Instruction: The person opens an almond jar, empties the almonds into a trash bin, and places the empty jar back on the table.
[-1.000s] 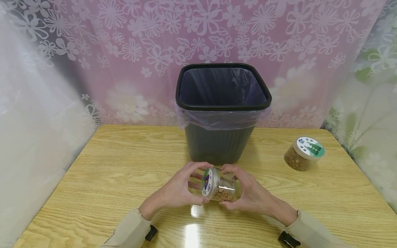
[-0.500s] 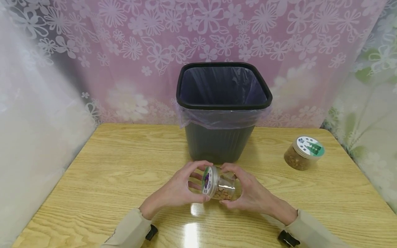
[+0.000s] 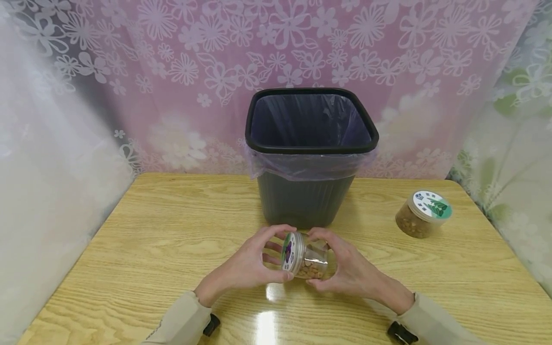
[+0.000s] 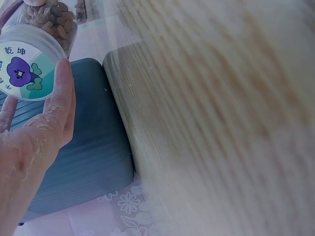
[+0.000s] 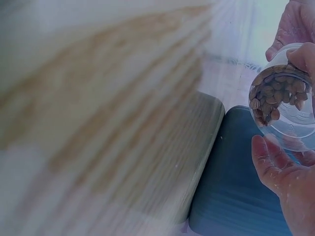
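Both hands hold a clear plastic jar [image 3: 314, 261], tipped on its side in front of the bin. Its lid [image 4: 27, 69] faces left and bears a white and green label with a purple cartoon figure. My left hand [image 3: 254, 263] grips the lid's rim, thumb below and fingers above. Around the jar's base end curl the thumb and fingers of my right hand [image 3: 349, 263]. Brown nuts or kernels [image 5: 278, 93] lie heaped along the jar's lower side. The lid is on the jar.
A dark bin [image 3: 306, 201] with a purple liner stands behind the hands. To the right, a second lidded jar [image 3: 420, 215] of brown pieces rests on the wooden table [image 3: 172, 230]. Floral curtains [image 3: 194, 96] hang at the back and sides.
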A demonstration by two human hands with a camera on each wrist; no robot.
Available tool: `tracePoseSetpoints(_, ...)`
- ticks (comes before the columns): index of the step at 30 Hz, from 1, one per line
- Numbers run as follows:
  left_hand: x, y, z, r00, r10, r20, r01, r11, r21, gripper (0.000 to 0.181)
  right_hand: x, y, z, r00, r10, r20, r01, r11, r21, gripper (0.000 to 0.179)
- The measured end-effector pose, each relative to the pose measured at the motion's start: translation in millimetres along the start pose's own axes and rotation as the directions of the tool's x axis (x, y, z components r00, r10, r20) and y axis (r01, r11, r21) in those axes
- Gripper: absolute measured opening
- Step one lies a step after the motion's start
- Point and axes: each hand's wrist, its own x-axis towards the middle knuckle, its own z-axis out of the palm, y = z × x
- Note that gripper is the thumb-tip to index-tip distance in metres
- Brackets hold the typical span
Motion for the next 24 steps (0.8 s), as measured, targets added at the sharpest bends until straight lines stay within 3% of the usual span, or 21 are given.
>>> tracePoseSetpoints(6, -0.3, 2.5, 0.2, 1.000, 0.002, -0.014, -0.002, 1.000, 0.012, 0.089, 1.3, -2.7, -2.6, 1.000, 0.021, -0.004, -0.021, 1.000, 0.003, 0.089)
tracePoseSetpoints(14, -1.7, 3.0, 1.2, 1.000, -0.002, -0.013, 0.002, 1.000, 0.000, 0.088, 1.3, -1.3, -2.0, 0.999, -0.027, -0.028, 0.027, 1.000, -0.005, 0.088)
tracePoseSetpoints(24, -2.1, 0.8, 1.3, 1.000, 0.005, -0.019, -0.005, 1.000, 0.002, 0.087, 1.2, -0.5, -1.2, 1.000, -0.018, -0.018, 0.018, 1.000, 0.008, 0.089)
